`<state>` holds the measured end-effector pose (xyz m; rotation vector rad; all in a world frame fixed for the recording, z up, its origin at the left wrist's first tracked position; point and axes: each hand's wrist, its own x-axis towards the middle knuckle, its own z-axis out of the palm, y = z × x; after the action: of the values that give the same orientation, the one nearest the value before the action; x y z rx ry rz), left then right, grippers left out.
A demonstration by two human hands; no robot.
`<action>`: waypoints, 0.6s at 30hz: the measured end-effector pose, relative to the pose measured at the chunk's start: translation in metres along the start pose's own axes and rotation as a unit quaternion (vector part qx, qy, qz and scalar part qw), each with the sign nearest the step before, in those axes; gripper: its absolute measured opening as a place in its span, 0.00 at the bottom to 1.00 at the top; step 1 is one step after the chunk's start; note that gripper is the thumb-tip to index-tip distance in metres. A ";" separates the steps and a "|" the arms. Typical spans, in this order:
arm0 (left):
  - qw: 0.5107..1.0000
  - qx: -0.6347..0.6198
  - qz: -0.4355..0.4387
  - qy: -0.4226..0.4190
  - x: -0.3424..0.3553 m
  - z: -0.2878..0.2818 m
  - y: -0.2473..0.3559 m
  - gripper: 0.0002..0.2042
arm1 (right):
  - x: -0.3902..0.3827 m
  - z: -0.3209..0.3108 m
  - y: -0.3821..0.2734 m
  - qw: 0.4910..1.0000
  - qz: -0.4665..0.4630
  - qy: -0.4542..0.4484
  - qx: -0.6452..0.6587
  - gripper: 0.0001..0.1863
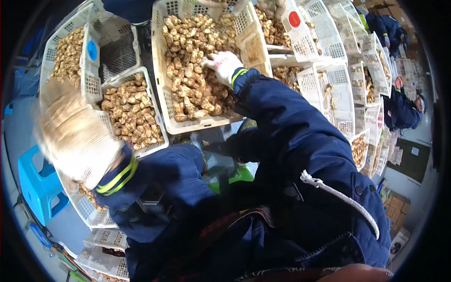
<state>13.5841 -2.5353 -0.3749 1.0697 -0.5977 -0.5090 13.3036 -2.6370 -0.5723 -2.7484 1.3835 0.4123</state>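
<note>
My right hand point(225, 66), in a white glove, reaches into the central white plastic crate point(196, 126). Its partly visible fingers are stretched over a heap of knobbly tan-and-brown pieces point(188, 70) that resemble small tubers; no piece shows plainly in its grip. My left hand point(77, 134), in a cream knitted glove, is over the crates on the left. Motion smears its fingers, so what they hold, if anything, is unclear. Beside it, a smaller crate point(157, 113) contains more of the same pieces point(129, 113).
Blue plastic stool point(40, 183) stands at the far left. Another crate point(91, 70) bears a blue round tag. Stacked white crates point(336, 84) line the right side, some filled. Two other people point(404, 110) point(383, 28) work at the far right.
</note>
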 end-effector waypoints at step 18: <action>0.945 -0.187 -0.230 -0.140 -0.031 0.026 -0.021 0.22 | 0.073 -0.001 -0.067 0.965 0.011 0.022 0.261 0.25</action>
<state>13.5424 -2.5403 -0.3910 0.7720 -0.4682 -1.1513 13.3982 -2.6543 -0.5951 -2.3220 1.3013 -0.0188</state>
